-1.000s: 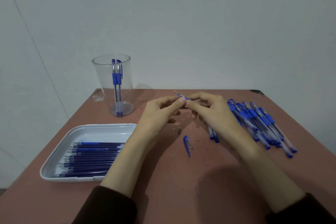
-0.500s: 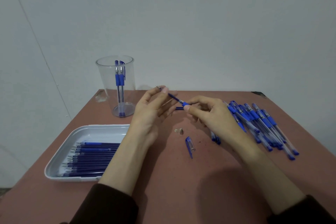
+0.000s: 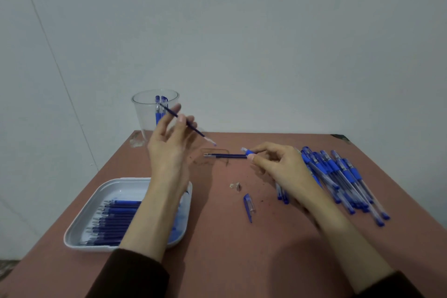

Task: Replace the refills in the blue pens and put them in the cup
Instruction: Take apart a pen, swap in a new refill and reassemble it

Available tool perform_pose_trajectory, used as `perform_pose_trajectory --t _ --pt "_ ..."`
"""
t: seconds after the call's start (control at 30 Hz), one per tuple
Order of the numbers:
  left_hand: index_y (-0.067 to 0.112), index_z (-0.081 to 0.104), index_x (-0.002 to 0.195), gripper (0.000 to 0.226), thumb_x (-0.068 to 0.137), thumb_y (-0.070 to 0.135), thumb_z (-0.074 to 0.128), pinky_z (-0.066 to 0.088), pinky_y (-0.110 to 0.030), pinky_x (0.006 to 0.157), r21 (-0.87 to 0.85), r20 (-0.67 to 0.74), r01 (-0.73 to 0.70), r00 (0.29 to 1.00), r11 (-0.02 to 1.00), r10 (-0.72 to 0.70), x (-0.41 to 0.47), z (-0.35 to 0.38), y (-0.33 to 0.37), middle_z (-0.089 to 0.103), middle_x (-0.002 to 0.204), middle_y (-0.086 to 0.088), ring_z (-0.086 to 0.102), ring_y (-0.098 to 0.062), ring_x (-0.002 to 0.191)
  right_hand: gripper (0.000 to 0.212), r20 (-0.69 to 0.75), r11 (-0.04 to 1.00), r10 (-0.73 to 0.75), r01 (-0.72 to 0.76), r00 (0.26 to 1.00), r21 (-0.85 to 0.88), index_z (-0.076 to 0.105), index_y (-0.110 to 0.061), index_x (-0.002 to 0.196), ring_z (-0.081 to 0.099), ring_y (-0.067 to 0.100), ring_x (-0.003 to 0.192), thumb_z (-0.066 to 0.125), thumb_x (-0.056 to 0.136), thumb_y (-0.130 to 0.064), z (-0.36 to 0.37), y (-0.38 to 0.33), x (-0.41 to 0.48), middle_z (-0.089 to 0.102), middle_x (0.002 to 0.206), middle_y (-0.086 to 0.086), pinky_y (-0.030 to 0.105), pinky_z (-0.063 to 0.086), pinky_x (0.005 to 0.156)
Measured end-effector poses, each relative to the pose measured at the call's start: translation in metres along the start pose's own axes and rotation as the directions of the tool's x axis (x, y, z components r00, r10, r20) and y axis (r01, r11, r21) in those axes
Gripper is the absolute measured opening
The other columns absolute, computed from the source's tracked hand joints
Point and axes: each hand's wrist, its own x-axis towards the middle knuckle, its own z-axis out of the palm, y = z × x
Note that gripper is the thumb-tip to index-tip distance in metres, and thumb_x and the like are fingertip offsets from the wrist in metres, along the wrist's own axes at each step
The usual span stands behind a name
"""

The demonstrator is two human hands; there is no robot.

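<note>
Refill (image 3: 187, 124), a thin dark-blue plastic stick, is up in front of the clear cup (image 3: 145, 113), pinched between thumb and fingers (image 3: 180, 128) of the raised left hand (image 3: 169, 150). The right hand (image 3: 283, 167) sits low over the reddish desk (image 3: 217, 249), fingers curled round a blue-gripped pen barrel (image 3: 249, 151) and another refill (image 3: 225, 156).

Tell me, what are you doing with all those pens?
A person is swapping pen refills. The left hand holds a thin dark-blue refill in the air; the right hand pinches a clear pen barrel with a blue end. More refills lie in the white plastic tray, two blue pens stand in the clear plastic cup, and a pile of blue pens waits.
</note>
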Motion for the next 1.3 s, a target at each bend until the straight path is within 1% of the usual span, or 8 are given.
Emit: perform_pose_trajectory --t 0.1,0.2,0.3,0.47,0.8,0.97,1.1,1.3 --pt "0.026 0.065 0.108 0.021 0.093 0.014 0.057 0.052 -0.024 0.072 0.401 0.172 -0.185 0.977 0.897 0.124 0.019 0.002 0.005 0.061 0.076 0.001 0.057 -0.010 0.071 0.008 -0.078 1.000 0.013 -0.014 0.997 -0.022 0.072 -0.029 0.077 0.054 0.015 0.054 0.070 0.084 -0.027 -0.004 0.004 0.005 0.059 0.065 0.019 0.039 0.047 0.061" --pt "0.022 0.069 0.109 0.023 0.087 0.016 0.065 0.044 -0.022 0.061 0.758 0.459 -0.407 0.888 0.511 0.026 0.036 0.006 -0.009 0.060 0.073 0.004 0.050 -0.004 0.057 0.010 -0.158 0.997 0.000 -0.011 0.987 -0.071 0.069 -0.031 0.076 0.057 0.024 0.059 0.067 0.085 -0.029 -0.010 0.003 0.006 0.063 0.071 0.022 0.042 0.052 0.066" --pt "0.018 0.071 0.102 0.021 0.081 0.014 0.071 0.050 -0.031 0.073 0.801 0.599 -0.578 0.776 0.157 -0.199 0.043 0.006 -0.034 0.064 0.076 0.005 0.059 -0.010 0.070 0.011 -0.224 0.991 -0.016 -0.014 0.975 -0.133 0.067 -0.033 0.077 0.053 0.027 0.060 0.064 0.087 -0.034 -0.014 0.002 0.006 0.064 0.075 0.023 0.035 0.045 0.058" --pt "0.024 0.072 0.093 0.016 0.078 0.020 0.067 0.049 -0.034 0.076 0.768 0.574 -0.633 0.747 -0.095 -0.337 0.047 0.009 -0.058 0.070 0.090 -0.001 0.062 -0.024 0.089 0.012 -0.257 0.989 -0.024 -0.014 0.966 -0.145 0.065 -0.036 0.076 0.060 0.036 0.071 0.064 0.088 -0.035 -0.015 0.000 0.006 0.065 0.077 0.022 0.040 0.051 0.063" --pt "0.022 0.065 0.108 0.022 0.086 0.026 0.063 0.037 -0.027 0.070 0.717 0.603 -0.669 0.736 -0.195 -0.307 0.049 0.013 -0.069 0.065 0.106 0.000 0.055 -0.021 0.102 0.011 -0.219 0.988 -0.044 0.010 0.975 -0.155 0.068 -0.032 0.078 0.059 0.030 0.066 0.064 0.085 -0.039 -0.005 0.006 0.007 0.063 0.068 0.015 0.043 0.052 0.066" --pt "0.020 0.066 0.100 0.018 0.082 0.024 0.067 0.044 -0.029 0.071 0.759 0.599 -0.643 0.752 -0.105 -0.275 0.042 0.005 -0.050 0.065 0.095 0.002 0.059 -0.017 0.091 0.010 -0.142 0.988 -0.049 0.027 0.989 -0.151 0.069 -0.030 0.077 0.046 0.016 0.053 0.067 0.085 -0.035 0.006 0.005 0.003 0.053 0.056 0.007 0.037 0.048 0.057" --pt "0.017 0.072 0.087 0.008 0.080 0.016 0.072 0.045 -0.021 0.066 0.810 0.564 -0.586 0.782 -0.005 -0.266 0.034 -0.019 0.001 0.063 0.073 0.008 0.059 -0.008 0.071 0.023 0.036 0.970 -0.126 0.131 0.991 -0.203 0.062 -0.040 0.076 0.052 0.006 0.050 0.064 0.085 -0.019 0.025 -0.006 -0.012 0.059 0.061 0.006 0.027 0.046 0.061" --pt "0.022 0.075 0.084 0.008 0.080 0.015 0.073 0.039 -0.002 0.065 0.874 0.399 -0.482 0.789 -0.067 -0.468 0.014 -0.073 0.074 0.068 0.077 0.013 0.056 0.012 0.069 0.019 0.184 0.888 -0.257 0.307 0.949 -0.343 0.068 -0.041 0.097 0.055 0.004 0.065 0.065 0.085 -0.027 0.050 -0.007 -0.025 0.059 0.065 -0.011 0.019 0.041 0.059"
